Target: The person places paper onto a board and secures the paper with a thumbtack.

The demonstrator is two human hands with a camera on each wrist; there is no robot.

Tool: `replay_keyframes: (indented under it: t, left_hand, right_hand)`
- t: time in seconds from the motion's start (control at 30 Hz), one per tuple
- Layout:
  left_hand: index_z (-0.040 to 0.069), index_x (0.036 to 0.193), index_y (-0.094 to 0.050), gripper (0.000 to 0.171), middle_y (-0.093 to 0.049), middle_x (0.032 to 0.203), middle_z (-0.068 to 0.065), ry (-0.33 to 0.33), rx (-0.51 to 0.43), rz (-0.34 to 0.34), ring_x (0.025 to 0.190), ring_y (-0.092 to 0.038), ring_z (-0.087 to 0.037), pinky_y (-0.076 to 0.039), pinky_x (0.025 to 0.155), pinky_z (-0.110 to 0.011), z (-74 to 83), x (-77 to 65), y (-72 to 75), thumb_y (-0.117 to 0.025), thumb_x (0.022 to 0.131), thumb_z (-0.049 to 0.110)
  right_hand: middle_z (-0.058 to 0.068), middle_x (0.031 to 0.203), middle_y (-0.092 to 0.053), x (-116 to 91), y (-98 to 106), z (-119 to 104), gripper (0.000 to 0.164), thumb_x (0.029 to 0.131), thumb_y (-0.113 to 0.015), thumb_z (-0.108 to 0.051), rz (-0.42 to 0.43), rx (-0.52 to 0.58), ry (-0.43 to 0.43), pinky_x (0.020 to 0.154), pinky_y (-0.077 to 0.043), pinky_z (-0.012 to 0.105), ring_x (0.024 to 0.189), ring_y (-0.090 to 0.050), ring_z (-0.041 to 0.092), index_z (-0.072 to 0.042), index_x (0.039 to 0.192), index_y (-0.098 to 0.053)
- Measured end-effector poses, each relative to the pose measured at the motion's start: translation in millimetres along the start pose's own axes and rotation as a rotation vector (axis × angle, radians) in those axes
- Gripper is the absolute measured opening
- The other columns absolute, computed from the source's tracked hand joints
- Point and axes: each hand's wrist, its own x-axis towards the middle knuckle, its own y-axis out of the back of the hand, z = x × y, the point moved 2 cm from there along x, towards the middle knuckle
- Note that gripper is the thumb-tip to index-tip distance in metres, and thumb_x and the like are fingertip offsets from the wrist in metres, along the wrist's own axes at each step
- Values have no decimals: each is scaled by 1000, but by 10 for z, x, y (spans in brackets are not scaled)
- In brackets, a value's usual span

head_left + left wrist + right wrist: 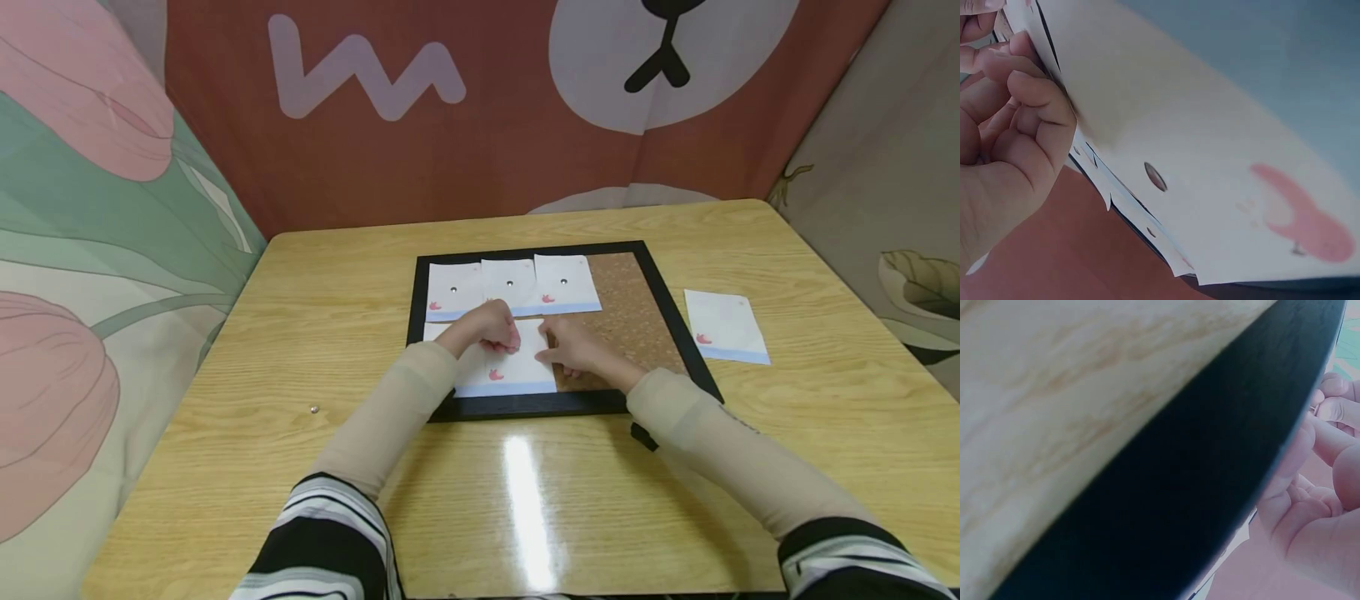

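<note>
My left hand (497, 327) is over the lower row of white cards on a cork board (633, 308), fingers curled. Between its thumb and finger, in the right wrist view, shows a sliver of a small metal thumbtack (1315, 410). Under it lies a white card (517, 377) with a red print and a blue lower band. My right hand (577, 346) touches this card's right edge with index finger and thumb extended, its other fingers bent. In the left wrist view, the neighbouring card (1210, 137) bears a silver thumbtack (1155, 177).
Three cards (512, 300) form the upper row, each with a thumbtack. The board's black frame (540, 406) lies on the wooden table (360, 333). A loose card (726, 325) lies right of the board, a thumbtack (315, 409) to its left. Something black (643, 437) sticks out below the frame.
</note>
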Motion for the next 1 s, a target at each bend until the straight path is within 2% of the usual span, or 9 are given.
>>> replay_keyframes:
  t: [0.23, 0.43, 0.67, 0.8, 1.0]
  left_hand:
    - [4, 71, -59, 13, -57, 61, -3, 1, 56, -4, 47, -45, -10, -37, 44, -20, 24, -1, -25, -61, 84, 6]
    - [5, 73, -61, 12, -57, 61, -2, 0, 89, 3, 47, -45, -11, -37, 45, -21, 46, -10, -24, -60, 85, 5]
    - [5, 74, -59, 11, -56, 60, -2, 42, 147, 13, 47, -44, -11, -37, 44, -21, 81, 7, -26, -59, 85, 5]
    - [5, 75, -58, 11, -56, 60, -2, 69, 195, 18, 47, -45, -11, -38, 44, -21, 91, 12, -22, -59, 85, 6]
    - [4, 77, -59, 9, -55, 60, -2, 59, 285, 27, 46, -43, -12, -37, 43, -21, 122, 7, -20, -58, 86, 6]
  right_hand:
    - [9, 73, -51, -8, -9, -12, 39, 84, -63, -14, -9, -25, -14, 39, -41, 24, 46, -49, 14, 3, 116, -46]
    - [10, 71, -51, -4, -1, -4, 38, 84, -63, -14, -2, -23, -14, 40, -41, 25, 45, -49, 14, 2, 115, -46]
    - [10, 70, -51, -12, 6, -4, 44, 84, -63, -16, -3, -18, -16, 42, -44, 26, 44, -49, 15, 3, 120, -45]
    - [10, 72, -52, -6, 3, -9, 45, 84, -63, -17, -6, -18, -24, 42, -44, 26, 45, -49, 14, 2, 121, -45]
    - [10, 72, -53, 11, -6, 5, 43, 85, -62, -16, 3, -11, -31, 42, -44, 26, 44, -50, 15, 2, 120, -46]
